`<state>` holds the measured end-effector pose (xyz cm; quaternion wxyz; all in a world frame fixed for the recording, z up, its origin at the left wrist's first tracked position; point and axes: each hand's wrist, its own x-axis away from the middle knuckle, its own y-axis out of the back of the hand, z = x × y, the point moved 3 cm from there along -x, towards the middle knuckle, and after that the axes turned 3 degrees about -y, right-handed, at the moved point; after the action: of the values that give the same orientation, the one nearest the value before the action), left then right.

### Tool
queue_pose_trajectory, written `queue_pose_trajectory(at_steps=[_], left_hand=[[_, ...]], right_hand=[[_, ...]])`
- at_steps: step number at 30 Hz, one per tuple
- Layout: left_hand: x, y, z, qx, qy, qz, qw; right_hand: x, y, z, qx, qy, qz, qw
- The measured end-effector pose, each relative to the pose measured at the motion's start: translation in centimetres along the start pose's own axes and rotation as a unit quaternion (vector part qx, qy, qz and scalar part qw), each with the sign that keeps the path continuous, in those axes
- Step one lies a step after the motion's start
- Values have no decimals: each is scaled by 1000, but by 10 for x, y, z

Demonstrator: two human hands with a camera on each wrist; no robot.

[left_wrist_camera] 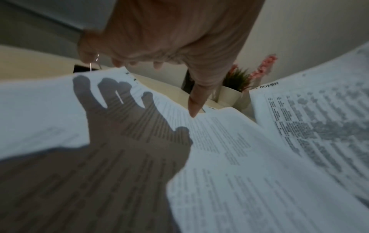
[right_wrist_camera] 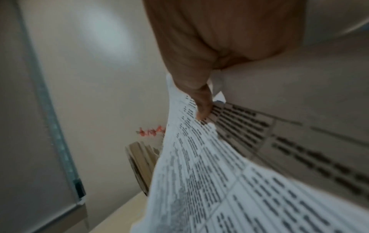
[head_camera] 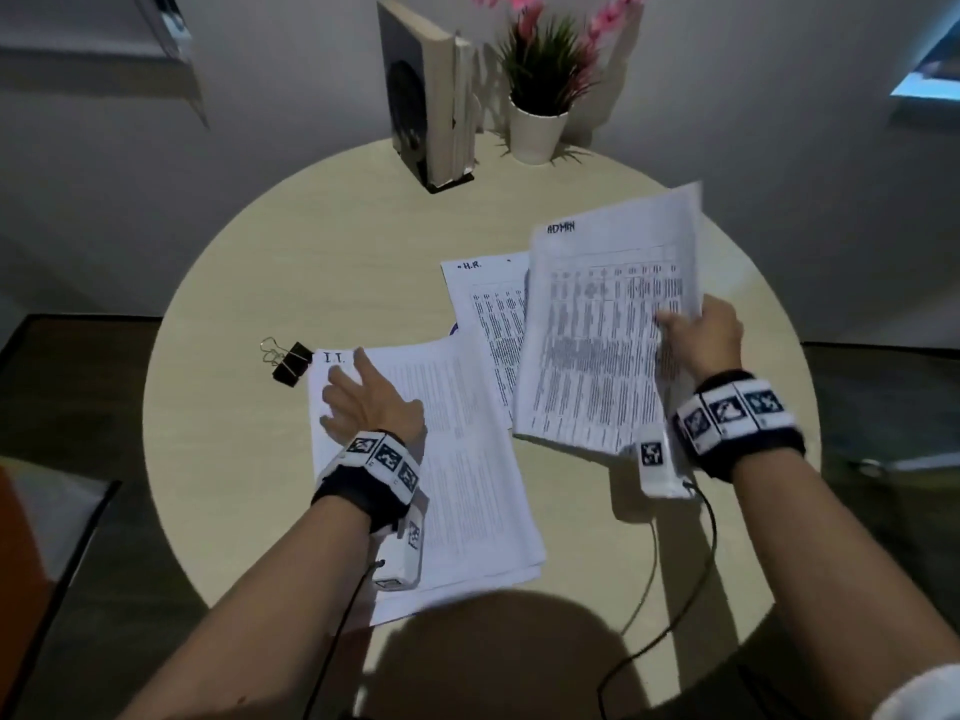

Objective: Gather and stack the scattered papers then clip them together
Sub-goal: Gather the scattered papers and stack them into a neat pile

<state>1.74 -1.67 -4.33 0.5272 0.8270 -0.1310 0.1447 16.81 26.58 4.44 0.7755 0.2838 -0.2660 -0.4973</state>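
Observation:
My right hand (head_camera: pixel 696 330) pinches the right edge of a printed sheaf headed "ADMIN" (head_camera: pixel 602 324) and holds it tilted above the round table (head_camera: pixel 311 241); the thumb (right_wrist_camera: pixel 201 104) lies on the ADMIN sheaf (right_wrist_camera: pixel 199 173). Under it lies a sheet headed "H.R." (head_camera: pixel 483 304). My left hand (head_camera: pixel 358 402) hovers with spread fingers over the top of the "I.T." stack (head_camera: pixel 457 459), casting a shadow on the I.T. stack (left_wrist_camera: pixel 219 157); the left hand (left_wrist_camera: pixel 159 47) holds nothing. A black binder clip (head_camera: pixel 291 362) sits just left of that stack.
Upright books in a black bookend (head_camera: pixel 426 96) and a potted plant with pink flowers (head_camera: pixel 540 96) stand at the table's far edge. Wrist-camera cables (head_camera: pixel 665 589) trail over the near right of the table. A chair corner (head_camera: pixel 52 537) shows at lower left.

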Motion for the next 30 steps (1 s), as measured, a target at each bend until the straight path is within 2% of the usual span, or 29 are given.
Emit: queue_pose_trajectory(at_steps=[2,4,7,10,11,13,16,18,20,23,27,30], left_hand=[[-5,1,-1,15,49,1,999],[-11,4,7,33,90,6,995],[-19,4,20,27,91,54,994],[-26,0,25,2,92,66,994],[-27,-1,24,-1,91,65,994],[-27,-2,23,-3,90,66,994],[-28,-1,21,-5,83,72,994],[-27,3,19,-9,78,82,994],[-26,9,21,-2,72,94,993],[-26,20,30,52,65,100,992],[-27,36,53,106,125,112,980],[-14,38,67,107,140,149,973]], right_hand=[[-17,-22,8,-11,-32,45,998],[-27,-51,8,40,-37,109,993],[-26,-88,-1,127,-42,170,976],[-24,-111,-6,77,-65,178,979],[-23,-112,0,67,-61,167,982],[-24,-105,24,96,17,111,989],[-23,-61,77,41,163,-42,985],[-18,-26,105,-76,184,-109,974],[-8,-4,114,-179,166,-115,963],[16,-11,97,-177,136,-58,973],[74,-56,45,-107,59,81,989],[111,-93,6,-73,-5,171,983]])
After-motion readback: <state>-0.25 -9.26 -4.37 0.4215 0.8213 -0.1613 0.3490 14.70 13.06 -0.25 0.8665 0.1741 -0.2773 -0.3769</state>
